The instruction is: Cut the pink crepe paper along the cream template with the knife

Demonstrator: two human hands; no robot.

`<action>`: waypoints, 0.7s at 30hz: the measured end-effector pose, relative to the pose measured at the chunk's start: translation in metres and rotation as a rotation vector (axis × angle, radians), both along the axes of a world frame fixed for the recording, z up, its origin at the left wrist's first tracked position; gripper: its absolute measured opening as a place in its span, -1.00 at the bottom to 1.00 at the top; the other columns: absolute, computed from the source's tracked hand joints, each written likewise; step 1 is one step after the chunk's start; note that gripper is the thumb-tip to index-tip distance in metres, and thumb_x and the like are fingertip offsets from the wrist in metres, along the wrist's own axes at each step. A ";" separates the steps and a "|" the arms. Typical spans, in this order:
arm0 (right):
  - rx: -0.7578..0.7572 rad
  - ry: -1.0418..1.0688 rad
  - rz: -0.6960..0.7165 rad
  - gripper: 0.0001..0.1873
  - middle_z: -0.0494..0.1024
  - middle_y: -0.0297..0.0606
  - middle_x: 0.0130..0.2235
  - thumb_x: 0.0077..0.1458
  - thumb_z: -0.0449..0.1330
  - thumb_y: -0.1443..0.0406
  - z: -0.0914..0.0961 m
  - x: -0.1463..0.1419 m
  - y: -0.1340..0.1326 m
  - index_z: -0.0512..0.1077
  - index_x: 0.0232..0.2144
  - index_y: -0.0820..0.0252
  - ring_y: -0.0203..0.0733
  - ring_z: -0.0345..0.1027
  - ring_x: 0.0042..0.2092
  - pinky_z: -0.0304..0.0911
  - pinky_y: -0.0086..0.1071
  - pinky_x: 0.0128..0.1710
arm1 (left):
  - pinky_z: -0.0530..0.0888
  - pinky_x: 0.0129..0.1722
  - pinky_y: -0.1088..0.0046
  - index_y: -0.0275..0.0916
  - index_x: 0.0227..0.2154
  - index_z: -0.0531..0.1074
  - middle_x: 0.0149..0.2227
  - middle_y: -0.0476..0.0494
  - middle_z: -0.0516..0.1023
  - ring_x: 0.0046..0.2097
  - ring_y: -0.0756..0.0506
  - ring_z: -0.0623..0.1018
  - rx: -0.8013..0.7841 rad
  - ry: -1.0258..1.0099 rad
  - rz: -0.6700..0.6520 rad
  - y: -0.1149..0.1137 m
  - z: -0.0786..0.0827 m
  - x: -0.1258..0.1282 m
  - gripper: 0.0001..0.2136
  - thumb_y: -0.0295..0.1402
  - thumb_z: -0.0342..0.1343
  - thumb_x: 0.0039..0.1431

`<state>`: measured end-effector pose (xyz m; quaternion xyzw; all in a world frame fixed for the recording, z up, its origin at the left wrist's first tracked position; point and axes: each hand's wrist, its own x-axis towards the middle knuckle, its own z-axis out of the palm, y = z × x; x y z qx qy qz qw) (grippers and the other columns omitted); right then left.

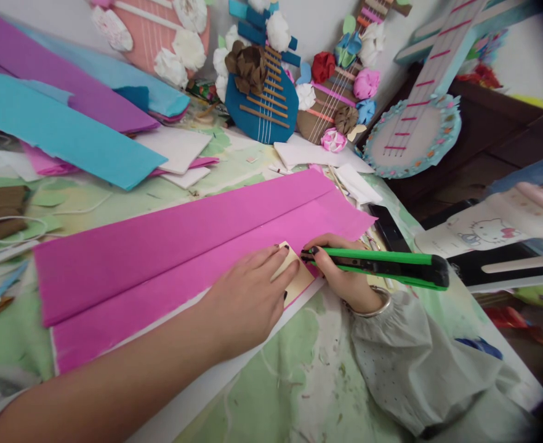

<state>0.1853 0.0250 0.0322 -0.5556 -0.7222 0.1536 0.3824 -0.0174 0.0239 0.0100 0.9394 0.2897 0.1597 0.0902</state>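
A long sheet of pink crepe paper (170,258) lies folded across the table, over a white sheet (197,381) that shows along its near edge. My left hand (253,295) lies flat with its fingers stretched out, pressing a small cream-coloured card (297,280) onto the pink paper. Close by on the right, my right hand (340,271) is closed around a green and black utility knife (391,266). Its front end points left, at the card's right edge. Whether the blade touches the paper cannot be made out.
Folded blue paper (77,129) and purple paper (68,80) are piled at the back left. Decorated paper instruments, including a dark blue one (262,111) and a round pale one (419,135), lean at the back. A black phone-like object (391,231) and a white Hello Kitty item (488,227) are at right.
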 end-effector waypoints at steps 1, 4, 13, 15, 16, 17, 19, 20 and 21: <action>-0.004 0.005 -0.001 -0.86 0.58 -0.35 -0.45 0.07 0.12 0.36 0.000 0.000 0.000 0.49 -0.40 0.16 -0.28 0.46 -0.42 0.36 -0.42 -0.37 | 0.24 0.22 0.10 -0.34 0.22 0.15 0.27 -0.34 0.22 0.31 -0.25 0.19 0.001 -0.006 0.003 0.000 0.000 0.000 -0.56 -0.37 -0.17 0.31; -0.006 0.014 0.002 -0.88 0.58 -0.35 -0.45 0.08 0.13 0.35 0.000 0.001 -0.001 0.49 -0.40 0.15 -0.28 0.46 -0.42 0.36 -0.42 -0.38 | 0.25 0.22 0.10 -0.35 0.21 0.17 0.27 -0.34 0.22 0.31 -0.25 0.18 0.000 -0.013 0.006 -0.001 0.002 0.000 -0.57 -0.38 -0.16 0.30; -0.013 0.033 0.016 -0.87 0.57 -0.35 -0.45 0.10 0.13 0.35 -0.003 0.003 -0.004 0.49 -0.39 0.17 -0.30 0.46 -0.41 0.35 -0.45 -0.38 | 0.22 0.24 0.08 -0.35 0.21 0.19 0.26 -0.35 0.22 0.31 -0.27 0.18 -0.008 0.007 0.004 0.000 0.002 0.000 -0.56 -0.36 -0.13 0.30; -0.011 0.019 0.011 -0.88 0.57 -0.36 -0.45 0.10 0.14 0.35 -0.003 0.004 -0.004 0.49 -0.39 0.17 -0.31 0.46 -0.42 0.35 -0.46 -0.38 | 0.23 0.24 0.09 -0.34 0.21 0.18 0.26 -0.34 0.22 0.30 -0.27 0.20 -0.015 0.006 0.007 0.000 0.001 0.000 -0.55 -0.36 -0.13 0.30; -0.011 0.011 0.008 -0.88 0.57 -0.36 -0.45 0.10 0.14 0.35 -0.003 0.004 -0.005 0.50 -0.38 0.17 -0.31 0.45 -0.42 0.34 -0.46 -0.38 | 0.23 0.24 0.09 -0.34 0.22 0.18 0.26 -0.33 0.22 0.30 -0.27 0.20 -0.020 0.006 0.009 0.001 0.001 0.000 -0.55 -0.36 -0.14 0.30; -0.011 0.005 0.006 -0.88 0.57 -0.37 -0.45 0.10 0.15 0.35 -0.003 0.005 -0.006 0.50 -0.37 0.16 -0.32 0.45 -0.42 0.34 -0.47 -0.38 | 0.23 0.24 0.09 -0.34 0.22 0.18 0.27 -0.32 0.22 0.30 -0.27 0.20 -0.025 0.008 0.009 0.001 0.001 0.000 -0.55 -0.36 -0.14 0.30; -0.005 -0.002 0.006 -0.88 0.57 -0.38 -0.45 0.10 0.15 0.35 -0.003 0.005 -0.007 0.50 -0.36 0.15 -0.33 0.44 -0.44 0.34 -0.47 -0.38 | 0.23 0.24 0.08 -0.34 0.22 0.19 0.27 -0.32 0.21 0.30 -0.27 0.20 -0.035 0.013 0.006 0.001 0.001 0.000 -0.55 -0.36 -0.14 0.30; -0.004 -0.005 0.006 -0.88 0.57 -0.38 -0.45 0.10 0.14 0.35 -0.003 0.005 -0.007 0.50 -0.36 0.15 -0.33 0.44 -0.44 0.33 -0.48 -0.39 | 0.23 0.24 0.07 -0.34 0.22 0.19 0.27 -0.33 0.21 0.30 -0.27 0.19 -0.039 0.015 0.006 0.001 0.002 0.000 -0.55 -0.36 -0.14 0.30; -0.005 -0.009 0.004 -0.88 0.56 -0.38 -0.46 0.10 0.14 0.35 -0.003 0.005 -0.008 0.50 -0.36 0.15 -0.34 0.44 -0.45 0.33 -0.48 -0.39 | 0.23 0.24 0.07 -0.34 0.21 0.19 0.27 -0.33 0.21 0.30 -0.27 0.19 -0.043 0.016 0.007 0.001 0.002 0.001 -0.56 -0.36 -0.14 0.30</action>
